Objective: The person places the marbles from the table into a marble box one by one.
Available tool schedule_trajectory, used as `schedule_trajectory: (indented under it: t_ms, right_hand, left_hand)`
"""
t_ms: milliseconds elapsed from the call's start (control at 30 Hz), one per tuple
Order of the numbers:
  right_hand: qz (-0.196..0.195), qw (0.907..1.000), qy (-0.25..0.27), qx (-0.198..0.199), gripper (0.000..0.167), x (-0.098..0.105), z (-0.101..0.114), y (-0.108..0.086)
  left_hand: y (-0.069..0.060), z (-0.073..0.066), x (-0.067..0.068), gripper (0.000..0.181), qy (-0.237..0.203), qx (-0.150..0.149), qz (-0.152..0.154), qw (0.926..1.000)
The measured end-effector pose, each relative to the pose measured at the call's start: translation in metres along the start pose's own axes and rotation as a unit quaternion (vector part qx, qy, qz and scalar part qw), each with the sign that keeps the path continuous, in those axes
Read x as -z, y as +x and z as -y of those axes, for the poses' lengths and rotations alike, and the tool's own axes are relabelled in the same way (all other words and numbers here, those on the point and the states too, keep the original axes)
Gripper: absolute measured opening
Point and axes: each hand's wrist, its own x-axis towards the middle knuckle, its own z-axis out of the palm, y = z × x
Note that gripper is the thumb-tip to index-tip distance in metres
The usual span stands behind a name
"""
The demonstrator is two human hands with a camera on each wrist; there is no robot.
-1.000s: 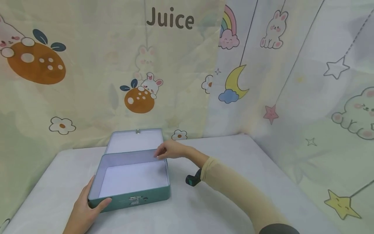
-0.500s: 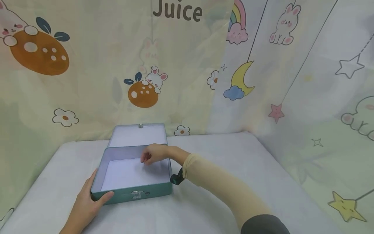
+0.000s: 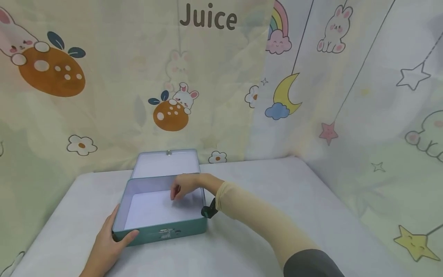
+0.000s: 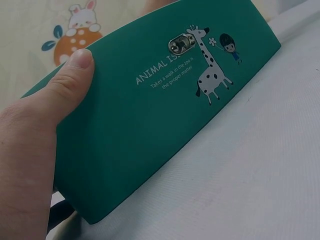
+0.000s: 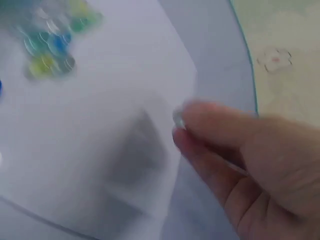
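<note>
A green tin box point(image 3: 162, 232) with a white inside and a giraffe print stands on the table, its lid point(image 3: 167, 164) raised at the back. My left hand point(image 3: 109, 242) holds its front left corner, thumb point(image 4: 72, 80) on the front wall and fingers along the left side. Over the inside of the box, my right hand point(image 3: 184, 186) pinches a small clear glass bead point(image 5: 178, 118) between thumb and finger. Several blurred coloured glass beads point(image 5: 50, 47) lie on the white bottom in the right wrist view; the head view does not show them.
A white cloth point(image 3: 270, 184) covers the table around the box. Printed curtains point(image 3: 214, 77) hang behind and at the sides. A metal clasp point(image 4: 181, 45) sits on the front wall. A dark wrist camera point(image 3: 209, 209) is near the box's right edge.
My right hand has moved left from the back right rim to over the inside of the box and dipped slightly lower. The left hand keeps its hold on the corner.
</note>
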Motion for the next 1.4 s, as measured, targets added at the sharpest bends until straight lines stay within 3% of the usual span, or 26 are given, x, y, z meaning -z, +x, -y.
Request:
schedule_trajectory:
  t_ms: [200,533,767,967,1067,1200,1400]
  right_hand:
    - [-0.002,0.9996,0.026,-0.013,0.008,-0.001,0.001,0.004]
    - [0.057,0.9976,-0.039,-0.001,0.009,-0.019,-0.001,0.016]
    - [0.065,0.9969,-0.044,-0.003,0.011,-0.021,-0.001,0.017]
    - [0.051,0.9978,-0.033,0.028,0.015,-0.015,-0.004,0.014]
    - [0.026,0.9989,-0.005,0.04,0.017,-0.006,-0.006,0.004]
    - [-0.01,0.998,0.055,0.03,0.02,0.01,-0.011,-0.024]
    - [-0.103,0.9894,0.101,0.016,0.02,0.021,-0.037,-0.072]
  left_hand:
    - [-0.004,-0.001,-0.004,0.1,0.001,0.013,-0.004,0.9999]
    - [-0.014,0.002,-0.005,0.1,-0.005,0.021,-0.021,0.9996]
    - [-0.016,0.002,-0.009,0.1,-0.022,0.026,-0.02,0.9992]
    - [-0.016,0.003,-0.01,0.099,-0.019,0.016,-0.028,0.9993]
    - [-0.013,0.003,-0.011,0.099,-0.014,0.011,-0.032,0.9993]
    - [-0.007,0.004,-0.011,0.1,-0.005,0.0,-0.034,0.9994]
    - [0.0,0.004,-0.003,0.099,0.018,-0.012,-0.033,0.9992]
